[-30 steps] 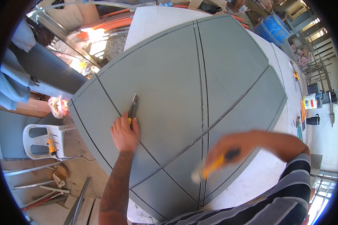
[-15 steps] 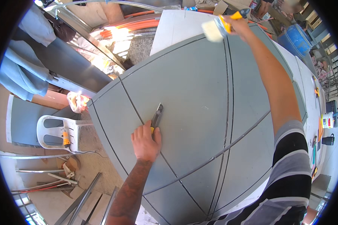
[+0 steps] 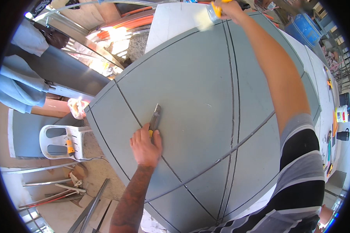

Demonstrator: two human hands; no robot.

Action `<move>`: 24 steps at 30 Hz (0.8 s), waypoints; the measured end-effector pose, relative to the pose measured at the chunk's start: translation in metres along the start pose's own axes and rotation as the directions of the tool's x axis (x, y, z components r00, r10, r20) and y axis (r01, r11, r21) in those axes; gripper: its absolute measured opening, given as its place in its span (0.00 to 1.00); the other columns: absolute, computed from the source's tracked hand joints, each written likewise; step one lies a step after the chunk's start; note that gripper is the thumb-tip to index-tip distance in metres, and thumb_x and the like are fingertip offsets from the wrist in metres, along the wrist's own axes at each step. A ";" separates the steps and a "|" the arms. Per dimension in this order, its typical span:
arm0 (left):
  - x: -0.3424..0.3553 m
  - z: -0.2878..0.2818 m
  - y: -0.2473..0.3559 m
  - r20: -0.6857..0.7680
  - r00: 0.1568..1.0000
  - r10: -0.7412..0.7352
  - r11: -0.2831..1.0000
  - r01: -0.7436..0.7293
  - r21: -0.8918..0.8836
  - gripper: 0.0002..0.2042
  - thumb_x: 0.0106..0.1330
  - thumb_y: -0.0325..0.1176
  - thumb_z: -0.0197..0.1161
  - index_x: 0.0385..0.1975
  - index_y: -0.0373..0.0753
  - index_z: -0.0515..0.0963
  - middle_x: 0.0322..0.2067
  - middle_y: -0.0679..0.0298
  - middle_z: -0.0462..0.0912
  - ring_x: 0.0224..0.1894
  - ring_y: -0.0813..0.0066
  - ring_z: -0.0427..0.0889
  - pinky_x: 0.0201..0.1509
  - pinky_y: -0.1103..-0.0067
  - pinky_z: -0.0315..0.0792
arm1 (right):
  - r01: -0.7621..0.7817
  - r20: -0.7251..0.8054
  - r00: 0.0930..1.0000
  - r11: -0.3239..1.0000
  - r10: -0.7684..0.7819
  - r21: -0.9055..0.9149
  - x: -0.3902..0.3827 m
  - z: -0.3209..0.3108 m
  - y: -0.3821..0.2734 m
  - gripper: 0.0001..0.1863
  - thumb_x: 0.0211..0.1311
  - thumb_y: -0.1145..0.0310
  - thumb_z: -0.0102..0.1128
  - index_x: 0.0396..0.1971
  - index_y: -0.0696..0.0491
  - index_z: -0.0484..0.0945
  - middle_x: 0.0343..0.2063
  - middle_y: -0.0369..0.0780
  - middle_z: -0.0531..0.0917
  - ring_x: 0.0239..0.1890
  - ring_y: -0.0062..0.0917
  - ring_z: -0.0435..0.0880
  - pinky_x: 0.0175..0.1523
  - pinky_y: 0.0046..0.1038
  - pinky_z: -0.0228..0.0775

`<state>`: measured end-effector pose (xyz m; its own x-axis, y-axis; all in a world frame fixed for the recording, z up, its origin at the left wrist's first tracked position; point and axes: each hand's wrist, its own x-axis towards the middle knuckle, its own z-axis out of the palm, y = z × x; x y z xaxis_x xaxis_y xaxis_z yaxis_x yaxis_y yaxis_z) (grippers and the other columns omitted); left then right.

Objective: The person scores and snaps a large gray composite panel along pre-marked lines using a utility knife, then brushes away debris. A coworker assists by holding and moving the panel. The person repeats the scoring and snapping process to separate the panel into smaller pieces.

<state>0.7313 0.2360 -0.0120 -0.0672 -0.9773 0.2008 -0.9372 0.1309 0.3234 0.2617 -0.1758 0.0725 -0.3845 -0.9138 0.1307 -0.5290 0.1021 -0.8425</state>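
A: How does the large panel (image 3: 190,81) look?
B: Smooth and matt, its dark lines (image 3: 219,160) catching small glossy glints
A: The brush (image 3: 213,12)?
B: Soft-looking bristles (image 3: 203,20) and a metal band; the knife (image 3: 154,119) has a metal blade (image 3: 157,107)
A: Beyond?
B: Smooth plastic chair (image 3: 77,144), matt hanging cloth (image 3: 21,79), rough floor (image 3: 98,173)

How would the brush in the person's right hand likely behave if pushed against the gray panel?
The brush's pale bristles would probably bend and splay, being a wide, loose-ended tuft. The yellow handle looks solid, so it should stay stiff. The broad bristle end suggests it would slide rather than roll.
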 end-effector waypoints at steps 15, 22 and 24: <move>-0.008 0.000 -0.005 -0.013 1.000 -0.005 1.000 0.006 0.030 0.20 0.71 0.40 0.63 0.58 0.38 0.77 0.39 0.59 0.79 0.46 0.58 0.78 0.54 0.63 0.70 | -0.167 -0.029 0.983 0.949 0.181 0.269 -0.005 -0.002 -0.002 0.16 0.61 0.60 0.68 0.39 0.59 0.85 0.34 0.47 0.90 0.35 0.35 0.91 0.43 0.42 0.86; -0.001 0.000 -0.001 0.009 1.000 0.010 1.000 -0.010 0.003 0.19 0.73 0.40 0.61 0.59 0.38 0.76 0.42 0.58 0.80 0.47 0.56 0.79 0.55 0.61 0.70 | -0.195 0.116 0.977 0.972 0.180 0.131 0.002 -0.058 0.011 0.10 0.58 0.66 0.65 0.35 0.57 0.86 0.31 0.48 0.89 0.30 0.39 0.90 0.34 0.47 0.85; 0.004 0.001 0.009 0.028 0.999 0.037 0.999 -0.036 -0.031 0.19 0.74 0.40 0.60 0.59 0.38 0.75 0.43 0.57 0.80 0.48 0.55 0.79 0.56 0.61 0.70 | -0.037 -0.080 0.995 0.961 0.061 0.273 0.013 -0.094 0.013 0.12 0.58 0.65 0.63 0.35 0.57 0.87 0.32 0.49 0.90 0.30 0.40 0.90 0.31 0.45 0.82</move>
<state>0.7226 0.2329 -0.0095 -0.1109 -0.9761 0.1868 -0.9233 0.1708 0.3440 0.1788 -0.1493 0.1124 -0.4753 -0.8716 0.1200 -0.2876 0.0250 -0.9574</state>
